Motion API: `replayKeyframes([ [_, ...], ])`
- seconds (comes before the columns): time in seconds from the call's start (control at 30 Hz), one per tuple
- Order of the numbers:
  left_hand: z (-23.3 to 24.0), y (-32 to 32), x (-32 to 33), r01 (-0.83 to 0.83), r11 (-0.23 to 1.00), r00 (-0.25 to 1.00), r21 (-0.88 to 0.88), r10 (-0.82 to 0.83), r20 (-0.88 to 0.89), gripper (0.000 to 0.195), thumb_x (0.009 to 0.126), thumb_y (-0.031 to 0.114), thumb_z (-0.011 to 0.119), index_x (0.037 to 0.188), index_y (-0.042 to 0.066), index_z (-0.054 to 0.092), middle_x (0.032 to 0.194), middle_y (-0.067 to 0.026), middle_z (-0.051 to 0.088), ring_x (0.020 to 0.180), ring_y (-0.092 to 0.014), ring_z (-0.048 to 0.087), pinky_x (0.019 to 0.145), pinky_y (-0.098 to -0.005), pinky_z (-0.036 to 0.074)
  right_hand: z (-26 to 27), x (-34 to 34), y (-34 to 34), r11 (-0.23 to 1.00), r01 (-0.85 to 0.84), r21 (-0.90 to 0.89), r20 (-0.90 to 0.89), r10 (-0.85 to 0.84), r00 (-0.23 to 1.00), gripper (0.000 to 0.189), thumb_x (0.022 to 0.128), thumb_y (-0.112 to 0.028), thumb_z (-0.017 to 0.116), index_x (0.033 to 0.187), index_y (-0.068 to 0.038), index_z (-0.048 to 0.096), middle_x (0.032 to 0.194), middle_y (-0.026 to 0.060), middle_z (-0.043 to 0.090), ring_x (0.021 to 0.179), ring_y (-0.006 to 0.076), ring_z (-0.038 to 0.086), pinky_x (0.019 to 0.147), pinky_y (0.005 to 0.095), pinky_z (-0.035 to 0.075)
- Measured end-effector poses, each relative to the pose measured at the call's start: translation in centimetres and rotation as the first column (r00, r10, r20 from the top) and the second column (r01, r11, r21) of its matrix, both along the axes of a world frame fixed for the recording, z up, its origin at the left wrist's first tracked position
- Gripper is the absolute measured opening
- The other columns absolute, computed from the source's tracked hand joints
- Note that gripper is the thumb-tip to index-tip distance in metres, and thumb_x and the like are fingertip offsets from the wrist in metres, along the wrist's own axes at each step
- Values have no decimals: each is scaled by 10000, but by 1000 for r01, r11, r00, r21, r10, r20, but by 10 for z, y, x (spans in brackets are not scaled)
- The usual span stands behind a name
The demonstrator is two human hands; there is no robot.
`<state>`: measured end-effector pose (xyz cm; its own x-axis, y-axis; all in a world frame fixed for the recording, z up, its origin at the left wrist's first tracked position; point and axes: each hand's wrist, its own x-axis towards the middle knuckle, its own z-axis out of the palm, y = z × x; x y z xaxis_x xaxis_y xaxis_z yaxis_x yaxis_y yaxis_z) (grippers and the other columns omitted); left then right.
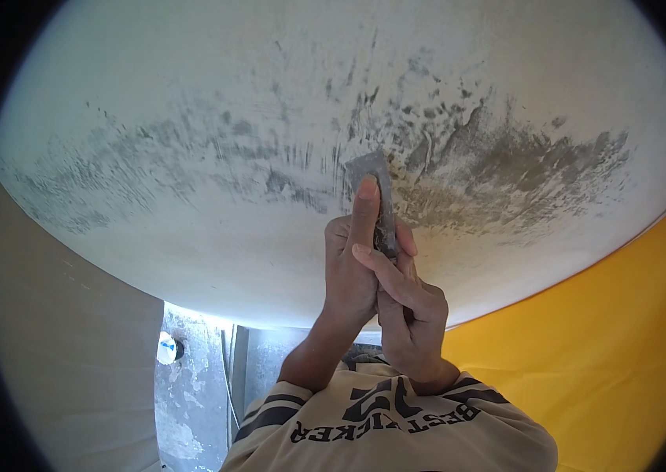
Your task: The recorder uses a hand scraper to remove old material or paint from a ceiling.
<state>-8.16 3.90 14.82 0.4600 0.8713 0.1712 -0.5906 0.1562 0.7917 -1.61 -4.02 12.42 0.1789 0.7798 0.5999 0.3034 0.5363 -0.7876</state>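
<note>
A flat grey metal scraper point(387, 194) stands nearly upright, with its wide end at a large, curved off-white surface point(238, 265). Dark grey and brown smears and specks cover a broad band of that surface. My left hand point(349, 271) holds the scraper, the thumb lying flat along its blade. Close against it, my right hand point(415, 312) is closed around the scraper's lower end, one finger reaching across towards my left hand. The lower end is mostly hidden by the fingers.
Yellow sheeting point(580, 348) hangs at the right, under the curved surface's edge. At the left is a grey-brown sheet point(73, 330). Between them, low down, are a worn, pale-patched grey surface point(185, 401), a thin cable point(227, 377) and a small round white-and-blue object point(166, 348).
</note>
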Motion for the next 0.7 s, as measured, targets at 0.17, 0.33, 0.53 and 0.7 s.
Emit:
replayKeyframes([
  [0.17,1,4,1,-91,996,993,12,92,-80,692,1043,534,431,610,25,613,494,-40,537,406,-101,502,393,-233,369,-6,3,5,998,-2,66,10,1,1000,389,990,88,401,1297,0,622,1294,268,602,1141,217,615,959,263,461],
  [0.33,-9,4,2,-98,995,992,16,99,-74,695,1034,553,435,616,28,615,503,-42,544,412,-103,503,404,-240,379,-11,3,8,1000,-9,17,-17,9,1000,396,979,99,413,1295,-13,625,1212,203,636,876,119,618,762,211,465],
  [0.53,0,6,-8,-173,981,972,83,184,-145,717,1024,594,413,624,33,610,507,-39,541,440,-106,526,427,-235,388,3,-7,13,1000,-24,-3,-27,24,999,397,958,97,431,1277,-23,634,1177,148,645,816,92,586,703,203,443],
  [0.7,-4,13,-11,-294,946,927,140,318,-201,718,1023,601,410,627,34,606,501,-34,533,453,-109,544,439,-231,399,-4,-4,27,999,-31,-27,-22,31,999,389,961,79,444,1280,-33,638,1084,115,647,784,77,566,694,196,434],
])
